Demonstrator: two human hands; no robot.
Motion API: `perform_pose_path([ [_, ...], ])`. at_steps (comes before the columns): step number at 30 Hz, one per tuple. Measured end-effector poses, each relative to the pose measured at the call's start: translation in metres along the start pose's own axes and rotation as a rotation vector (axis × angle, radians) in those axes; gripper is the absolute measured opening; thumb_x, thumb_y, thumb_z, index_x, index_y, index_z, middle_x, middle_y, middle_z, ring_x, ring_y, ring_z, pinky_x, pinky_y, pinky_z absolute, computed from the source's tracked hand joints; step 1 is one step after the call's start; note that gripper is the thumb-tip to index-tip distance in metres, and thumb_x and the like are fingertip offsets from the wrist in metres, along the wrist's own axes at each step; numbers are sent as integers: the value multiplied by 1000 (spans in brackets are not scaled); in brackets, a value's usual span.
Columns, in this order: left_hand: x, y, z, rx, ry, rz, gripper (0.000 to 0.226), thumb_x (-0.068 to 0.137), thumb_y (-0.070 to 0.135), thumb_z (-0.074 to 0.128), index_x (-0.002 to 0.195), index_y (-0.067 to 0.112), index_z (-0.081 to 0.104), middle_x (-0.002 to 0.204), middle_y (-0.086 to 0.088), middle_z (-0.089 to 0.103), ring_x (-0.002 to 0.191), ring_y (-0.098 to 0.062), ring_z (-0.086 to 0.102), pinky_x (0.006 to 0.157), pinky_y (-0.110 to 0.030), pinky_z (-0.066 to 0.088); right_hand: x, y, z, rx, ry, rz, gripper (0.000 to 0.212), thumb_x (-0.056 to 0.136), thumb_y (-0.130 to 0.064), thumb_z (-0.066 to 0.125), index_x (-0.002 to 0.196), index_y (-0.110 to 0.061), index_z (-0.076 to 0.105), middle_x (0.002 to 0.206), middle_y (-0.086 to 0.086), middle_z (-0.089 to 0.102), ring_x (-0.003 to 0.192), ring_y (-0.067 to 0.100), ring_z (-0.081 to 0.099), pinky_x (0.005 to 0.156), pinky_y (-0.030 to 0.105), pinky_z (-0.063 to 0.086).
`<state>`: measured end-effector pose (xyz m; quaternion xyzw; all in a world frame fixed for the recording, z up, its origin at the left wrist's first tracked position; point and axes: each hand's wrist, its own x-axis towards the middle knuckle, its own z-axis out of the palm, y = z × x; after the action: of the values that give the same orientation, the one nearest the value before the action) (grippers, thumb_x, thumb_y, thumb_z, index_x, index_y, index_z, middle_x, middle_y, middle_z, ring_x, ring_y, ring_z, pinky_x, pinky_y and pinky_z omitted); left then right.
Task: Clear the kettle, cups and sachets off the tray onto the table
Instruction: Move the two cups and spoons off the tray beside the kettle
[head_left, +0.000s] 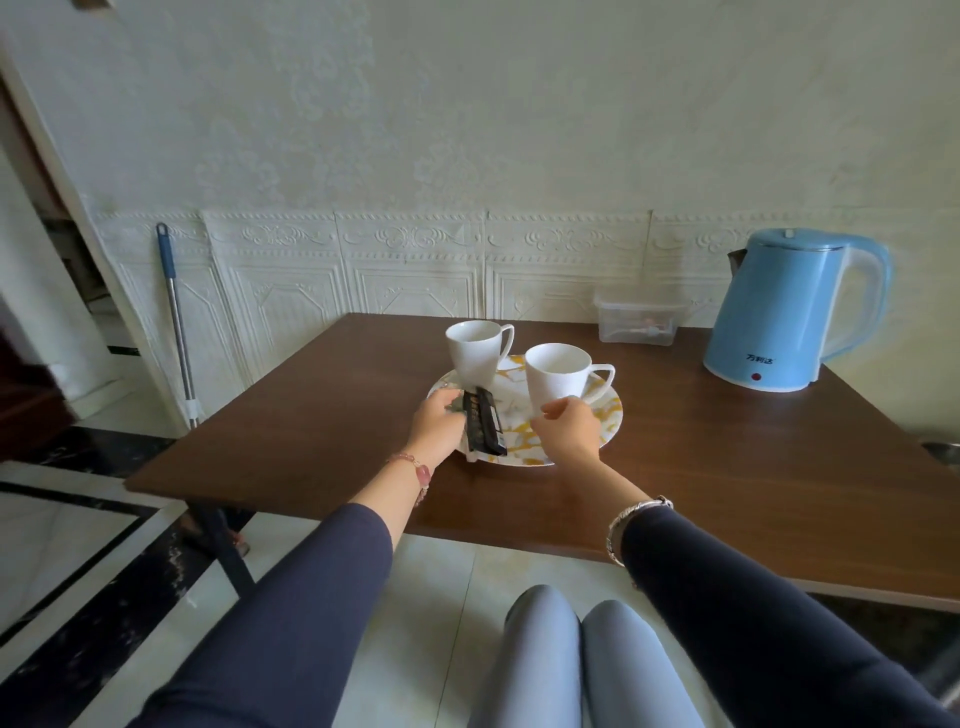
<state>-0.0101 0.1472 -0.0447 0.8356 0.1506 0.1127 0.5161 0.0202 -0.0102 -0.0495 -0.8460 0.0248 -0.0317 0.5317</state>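
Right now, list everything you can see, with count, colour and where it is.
kettle: one, light blue, on the table at far right, off the tray
cups: two, white, upright on the tray
sachets: a few, black, on the tray's left side
tray: one, white with yellow marbling, mid-table
plastic box: one, clear, at the table's back edge
table: one, dark brown wood
mop handle: one, silver and blue, leaning on the wall at left
left hand: fingers at the sachets
right hand: fingers at the nearer cup's base

A clear plastic box (638, 323) sits by the wall; a mop handle (176, 322) leans there.
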Motion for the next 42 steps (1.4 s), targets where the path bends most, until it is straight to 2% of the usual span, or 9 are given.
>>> perform_pose_path([
  [10, -1, -39, -11, -122, 12, -119, 46, 96, 3, 38, 141, 9, 41, 145, -8, 46, 136, -22, 42, 111, -34, 35, -5, -27, 51, -231, -175, -186, 16, 85, -20, 64, 96, -11, 73, 95, 8, 73, 91, 24, 67, 72, 29, 50],
  [15, 0, -44, -11, -108, 17, -119, 44, 97, 11, 38, 140, 17, 43, 144, -6, 48, 135, -23, 43, 112, -38, 36, -7, -24, 64, -453, -199, -199, 24, 78, -35, 69, 87, -12, 72, 70, -4, 68, 73, 17, 65, 65, 28, 51],
  [19, 1, -46, -9, -84, 23, -118, 44, 96, 8, 38, 138, 19, 45, 143, -7, 50, 133, -23, 45, 112, -40, 37, -7, -25, 67, -527, -210, -177, 32, 71, -39, 68, 83, -9, 73, 76, 4, 72, 75, 24, 69, 67, 33, 57],
  [24, -3, -42, -9, -70, 35, -107, 42, 98, 10, 36, 139, 16, 45, 143, -7, 48, 133, -25, 44, 108, -36, 37, -10, -33, 62, -531, -272, -167, 25, 77, -32, 66, 76, -7, 66, 55, -4, 56, 71, 19, 61, 65, 31, 50],
  [28, -4, -40, -9, -108, 35, -112, 42, 96, 10, 39, 136, 16, 47, 139, -6, 53, 130, -24, 48, 107, -36, 40, -12, -35, 55, -413, -291, -128, 26, 79, -33, 65, 84, -9, 60, 59, -7, 51, 74, 17, 55, 64, 26, 42],
  [30, -4, -36, -11, -135, 44, -123, 39, 95, 10, 41, 133, 15, 49, 136, -6, 55, 128, -24, 49, 104, -35, 40, -9, -40, 53, -290, -310, -40, 23, 78, -30, 66, 83, -10, 56, 62, -5, 50, 71, 18, 54, 54, 23, 39],
  [35, -7, -28, -16, -156, 60, -128, 42, 95, 6, 42, 137, 9, 43, 141, -9, 49, 132, -25, 45, 104, -31, 37, 0, -50, 41, 151, -352, 224, 17, 83, -16, 63, 73, -9, 52, 48, 1, 59, 29, 6, 44, 29, 14, 28],
  [38, -8, -24, -20, -128, 98, -128, 45, 94, 3, 41, 139, 8, 41, 144, -10, 46, 133, -25, 43, 107, -32, 35, 2, -53, 33, 272, -355, 290, 16, 88, -6, 59, 75, -5, 50, 48, 5, 65, 28, 4, 52, 30, 11, 35],
  [42, -11, -15, -20, -109, 100, -107, 34, 93, 3, 41, 123, 15, 51, 113, 3, 57, 117, -21, 49, 90, -25, 36, -1, -57, 25, 373, -375, 305, 7, 92, 1, 55, 86, 0, 50, 69, 12, 60, 22, 2, 47, 29, 9, 36],
])
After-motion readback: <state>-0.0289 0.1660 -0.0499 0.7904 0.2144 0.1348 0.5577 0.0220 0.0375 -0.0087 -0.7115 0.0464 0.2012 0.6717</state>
